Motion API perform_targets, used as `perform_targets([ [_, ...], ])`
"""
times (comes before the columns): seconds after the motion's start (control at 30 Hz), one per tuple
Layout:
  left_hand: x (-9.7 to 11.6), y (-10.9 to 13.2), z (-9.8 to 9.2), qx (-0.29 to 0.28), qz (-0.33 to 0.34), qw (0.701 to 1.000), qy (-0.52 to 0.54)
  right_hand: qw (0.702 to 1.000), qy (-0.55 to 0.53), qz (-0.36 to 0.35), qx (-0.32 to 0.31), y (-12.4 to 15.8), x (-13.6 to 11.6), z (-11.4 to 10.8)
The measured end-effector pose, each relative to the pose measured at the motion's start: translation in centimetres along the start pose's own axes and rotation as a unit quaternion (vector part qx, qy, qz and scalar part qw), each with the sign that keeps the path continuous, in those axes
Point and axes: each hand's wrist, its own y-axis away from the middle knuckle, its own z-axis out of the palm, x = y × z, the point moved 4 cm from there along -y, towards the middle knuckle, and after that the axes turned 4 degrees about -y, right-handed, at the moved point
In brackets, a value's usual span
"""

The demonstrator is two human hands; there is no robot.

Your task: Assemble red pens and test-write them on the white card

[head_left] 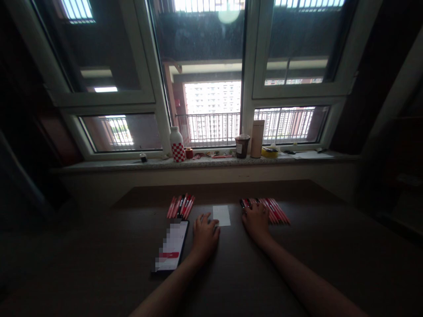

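My left hand (205,235) lies flat on the dark table (297,264), fingers stretched out, its tips at the near left corner of a small white paper (221,215). A lit phone (172,246) lies just left of that hand. My right hand (256,220) rests on the left end of a row of red pens (272,210), fingers curled over them; whether it grips one I cannot make out. A second bunch of red pens (181,206) lies beyond the phone, apart from both hands.
A stone window sill (99,165) runs behind the table. On it stand a red-checked white bottle (177,144), a dark drink cup (242,146), a tall beige tumbler (257,138), a yellow tape roll (269,152) and papers (312,155).
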Motion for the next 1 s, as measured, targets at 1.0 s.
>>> perform_targets([
  [1.0,0.5,0.1,0.0,-0.016,0.027,1.0,0.003,0.992,-0.103,-0.064,0.019,0.3,-0.7,-0.3],
])
